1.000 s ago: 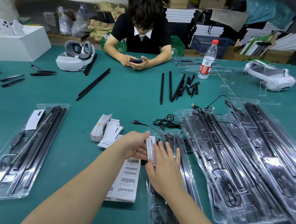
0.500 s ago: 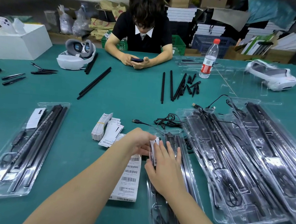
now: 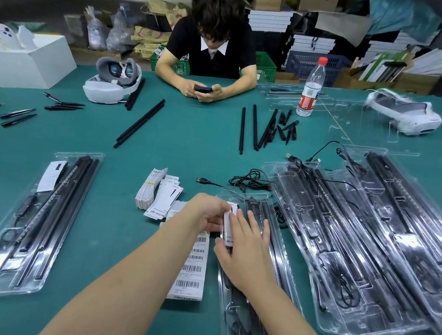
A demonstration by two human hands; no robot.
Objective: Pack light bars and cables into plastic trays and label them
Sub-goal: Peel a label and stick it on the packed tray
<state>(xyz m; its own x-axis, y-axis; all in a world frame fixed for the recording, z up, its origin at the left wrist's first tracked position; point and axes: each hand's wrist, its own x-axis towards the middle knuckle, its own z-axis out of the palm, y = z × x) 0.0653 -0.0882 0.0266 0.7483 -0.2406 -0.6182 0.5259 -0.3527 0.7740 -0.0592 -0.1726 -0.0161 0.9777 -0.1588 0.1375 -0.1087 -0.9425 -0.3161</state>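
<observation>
A clear plastic tray (image 3: 268, 255) with black light bars and a cable lies in front of me. A white label card (image 3: 228, 229) stands on edge along the tray's left side. My left hand (image 3: 206, 214) pinches the card from the left, fingers curled on it. My right hand (image 3: 244, 248) lies flat on the tray with straight fingers, its thumb against the card's lower end. A sheet of barcode stickers (image 3: 191, 267) lies under my left forearm. A stack of label cards (image 3: 158, 193) sits just left of my hands.
A packed, labelled tray (image 3: 34, 219) lies at the left. Several filled trays (image 3: 370, 235) overlap at the right. Loose cables (image 3: 248, 182), black bars (image 3: 256, 127) and a water bottle (image 3: 311, 89) sit mid-table. A person with a phone sits opposite; two headsets and a white box stand farther off.
The card has tipped from lying flat to standing on edge against the tray's left side. My left hand closed in on it; my right hand stayed flat on the tray.
</observation>
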